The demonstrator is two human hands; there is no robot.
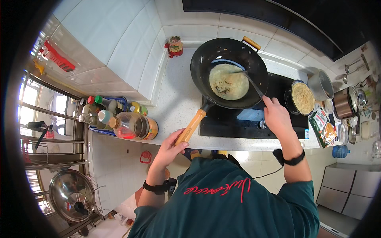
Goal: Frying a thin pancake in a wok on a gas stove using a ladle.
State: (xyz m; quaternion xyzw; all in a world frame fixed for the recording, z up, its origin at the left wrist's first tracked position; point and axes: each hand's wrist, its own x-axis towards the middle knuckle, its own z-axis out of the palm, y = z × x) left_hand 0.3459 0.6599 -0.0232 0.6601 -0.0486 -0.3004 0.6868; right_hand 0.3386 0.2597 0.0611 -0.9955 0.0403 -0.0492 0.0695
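My left hand grips the wooden handle of a dark wok. A round, pale flatbread with browned patches lies in the wok's bowl. My right hand is closed around a thin metal utensil, seemingly a spatula, which slants down into the wok. Its far end meets the upper right part of the flatbread; whether it is under or on top, I cannot tell. The wok sits over the left part of a black glass cooktop.
Right of the wok, a plate holds more flatbread, beside a metal pot and a food packet. A large oil jug and several bottles stand at left. A jar is in the back corner; a range hood overhangs.
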